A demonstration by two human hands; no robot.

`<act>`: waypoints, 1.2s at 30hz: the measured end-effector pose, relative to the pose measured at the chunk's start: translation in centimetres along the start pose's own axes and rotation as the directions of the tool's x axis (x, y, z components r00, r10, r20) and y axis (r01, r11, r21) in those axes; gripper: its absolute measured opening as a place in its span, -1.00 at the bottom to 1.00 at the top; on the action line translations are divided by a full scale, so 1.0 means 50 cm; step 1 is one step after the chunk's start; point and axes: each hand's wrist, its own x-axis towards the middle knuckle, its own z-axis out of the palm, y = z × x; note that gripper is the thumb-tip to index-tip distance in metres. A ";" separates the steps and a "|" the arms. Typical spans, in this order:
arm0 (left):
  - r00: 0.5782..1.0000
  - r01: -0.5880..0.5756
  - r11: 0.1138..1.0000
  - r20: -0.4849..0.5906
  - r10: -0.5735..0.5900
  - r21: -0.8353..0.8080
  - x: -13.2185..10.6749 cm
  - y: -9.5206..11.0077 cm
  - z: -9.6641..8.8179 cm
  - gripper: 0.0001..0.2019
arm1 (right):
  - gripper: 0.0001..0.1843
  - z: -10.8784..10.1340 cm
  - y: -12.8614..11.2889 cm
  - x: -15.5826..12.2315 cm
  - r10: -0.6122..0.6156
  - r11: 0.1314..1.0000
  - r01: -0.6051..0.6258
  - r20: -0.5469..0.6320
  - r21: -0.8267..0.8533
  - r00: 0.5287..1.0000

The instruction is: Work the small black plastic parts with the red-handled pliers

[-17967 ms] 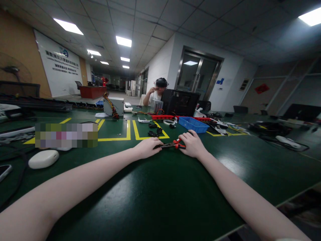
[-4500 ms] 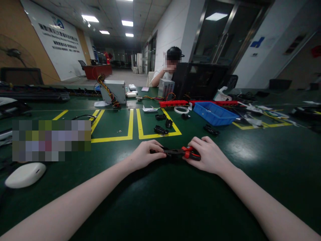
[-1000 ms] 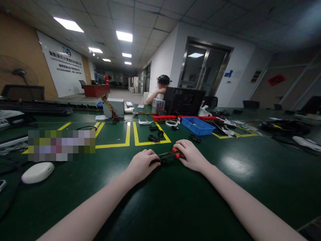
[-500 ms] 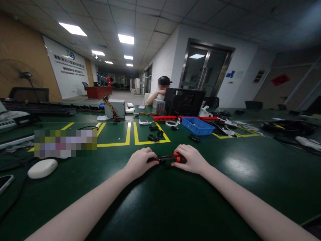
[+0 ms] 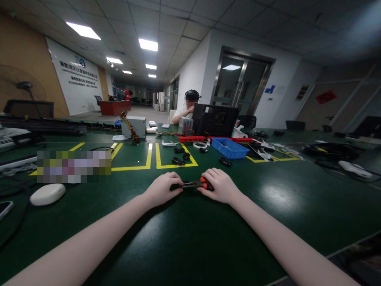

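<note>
My right hand is closed around the red-and-black handles of a pair of pliers. The dark metal jaws point left and reach the fingertips of my left hand. Between the thumb and fingers of that hand is a small black piece, mostly hidden, whose kind I cannot make out. The tips of the jaws meet it or lie right against it. Both hands are low over the green tabletop. Beyond them lie several small bundled black cables, some within a yellow-taped outline, and another black bundle.
A blue tray stands beyond my right hand, near a white cable coil. Behind are a black computer case, power supply units and a seated person. A white rounded device lies at left.
The view has shifted slightly, so the scene sits a little further left. Both hands keep their grip, and the pliers still bridge the space between them.
</note>
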 end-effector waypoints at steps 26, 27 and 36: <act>0.998 0.067 0.968 -0.003 -0.070 -0.240 0.005 -0.022 0.005 -0.88 | -0.59 -0.004 -0.010 0.000 0.058 0.998 -0.060 0.136 0.009 0.989; 0.996 0.083 0.962 -0.003 -0.086 -0.259 0.005 -0.023 0.006 -0.88 | -0.60 -0.005 -0.011 0.001 0.062 0.998 -0.063 0.150 0.001 0.987; 0.995 0.087 0.944 -0.010 -0.095 -0.318 0.004 -0.029 0.007 -0.89 | -0.59 -0.010 -0.017 0.003 0.055 0.998 -0.053 0.183 -0.019 0.982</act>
